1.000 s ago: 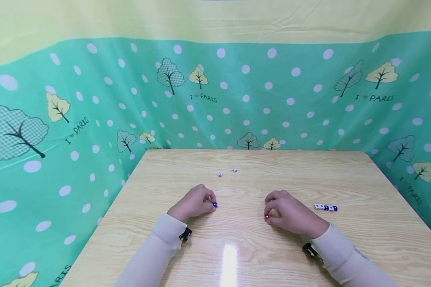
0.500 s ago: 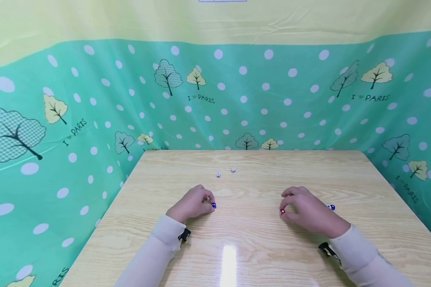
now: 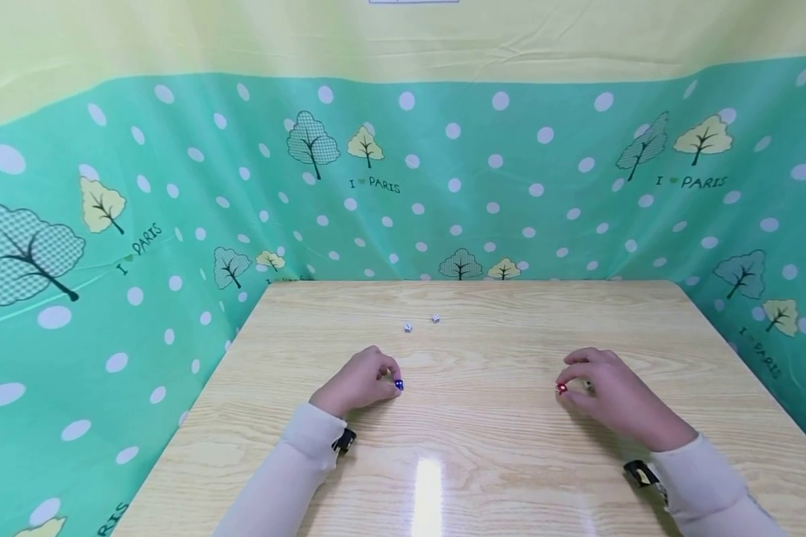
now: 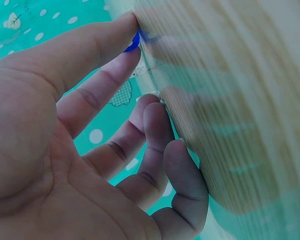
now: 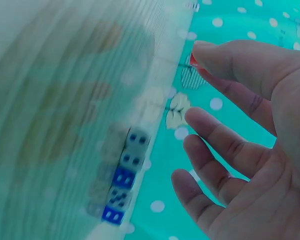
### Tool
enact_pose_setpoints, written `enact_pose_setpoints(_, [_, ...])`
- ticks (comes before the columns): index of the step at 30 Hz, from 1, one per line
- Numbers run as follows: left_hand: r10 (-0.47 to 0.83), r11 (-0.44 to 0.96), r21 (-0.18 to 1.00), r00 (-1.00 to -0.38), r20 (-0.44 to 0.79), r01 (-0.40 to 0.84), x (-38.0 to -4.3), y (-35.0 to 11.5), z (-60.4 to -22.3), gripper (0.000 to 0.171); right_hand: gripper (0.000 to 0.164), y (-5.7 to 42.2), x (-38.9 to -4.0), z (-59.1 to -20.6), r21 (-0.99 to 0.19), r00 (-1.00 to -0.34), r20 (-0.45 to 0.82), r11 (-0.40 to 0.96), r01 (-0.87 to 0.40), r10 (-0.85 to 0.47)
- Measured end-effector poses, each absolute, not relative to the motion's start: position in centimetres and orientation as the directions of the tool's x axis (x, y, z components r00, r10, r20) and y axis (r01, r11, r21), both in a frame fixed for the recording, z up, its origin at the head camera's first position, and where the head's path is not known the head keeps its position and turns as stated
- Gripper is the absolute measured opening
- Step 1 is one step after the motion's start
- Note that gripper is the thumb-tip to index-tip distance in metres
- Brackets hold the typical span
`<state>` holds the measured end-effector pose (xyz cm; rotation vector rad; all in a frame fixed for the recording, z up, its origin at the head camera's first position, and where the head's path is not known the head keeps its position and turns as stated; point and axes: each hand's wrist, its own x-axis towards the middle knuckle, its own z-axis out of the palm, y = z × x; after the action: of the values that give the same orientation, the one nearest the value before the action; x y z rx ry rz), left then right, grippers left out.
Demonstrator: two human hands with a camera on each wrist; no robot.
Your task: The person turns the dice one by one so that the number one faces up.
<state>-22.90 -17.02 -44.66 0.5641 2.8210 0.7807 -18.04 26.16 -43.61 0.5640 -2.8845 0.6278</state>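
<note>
My left hand [image 3: 363,382] pinches a blue die [image 3: 399,385] between thumb and index finger, low at the tabletop left of centre. In the left wrist view only a sliver of that blue die [image 4: 133,44] shows between the fingertips. On the right, my right hand [image 3: 614,399] grips a red die [image 3: 561,388] by thumb and index finger. The right wrist view shows its other fingers spread loosely. There, a straight row of white and blue dice [image 5: 123,177] lies on the table beside the hand. In the head view the hand hides most of this row.
Two loose white dice, a nearer one [image 3: 408,328] and a farther one [image 3: 435,318], lie beyond the left hand. The wooden table [image 3: 470,447] is enclosed at the back and sides by a green dotted curtain [image 3: 443,216]. Black straps circle both wrists.
My right hand has carried the red die rightward and slightly away from me, up to the row of dice, which it now covers. The left hand stays put with the blue die.
</note>
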Motion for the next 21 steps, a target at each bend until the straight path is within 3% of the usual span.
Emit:
enact_pose_setpoints(8, [0.397,0.792,0.524,-0.916,-0.054,0.313,-23.0,-17.0,-44.9,0.012,0.011,28.6,-18.1,-44.0,-0.378,-0.939,0.202,0.863,-0.337,-0.278])
enact_pose_setpoints(21, [0.382,0.803,0.516,-0.922,-0.064,0.297,-23.0,-16.9,-44.8,0.012,0.022,32.6,-18.2,-44.0,-0.406,-0.975,0.168,0.891,-0.205,-0.148])
